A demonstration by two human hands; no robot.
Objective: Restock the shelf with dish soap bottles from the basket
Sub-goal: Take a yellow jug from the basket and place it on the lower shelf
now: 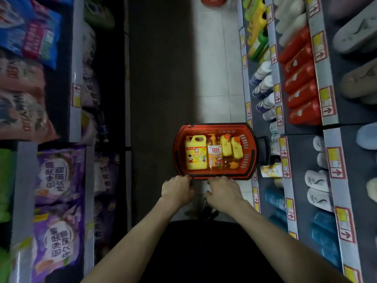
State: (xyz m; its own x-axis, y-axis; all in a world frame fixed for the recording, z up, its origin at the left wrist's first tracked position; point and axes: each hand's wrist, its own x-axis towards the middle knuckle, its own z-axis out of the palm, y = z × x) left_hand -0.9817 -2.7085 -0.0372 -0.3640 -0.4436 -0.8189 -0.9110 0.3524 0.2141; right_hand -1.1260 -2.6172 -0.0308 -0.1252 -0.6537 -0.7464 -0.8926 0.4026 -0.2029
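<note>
A red basket with a black rim sits on the aisle floor below me. Inside lie a large yellow jug, a clear orange pump bottle with a red label, and two small yellow bottles with orange caps. My left hand rests at the basket's near rim, fingers curled around the edge. My right hand lies beside it on the same rim, fingers bent over it. Yellow and green bottles stand on the low right shelf further up the aisle.
Right shelves hold slippers, red packs and blue items. Left shelves carry purple bags and blue bags. A second red basket sits far down the aisle. Pale floor tiles run between the shelves.
</note>
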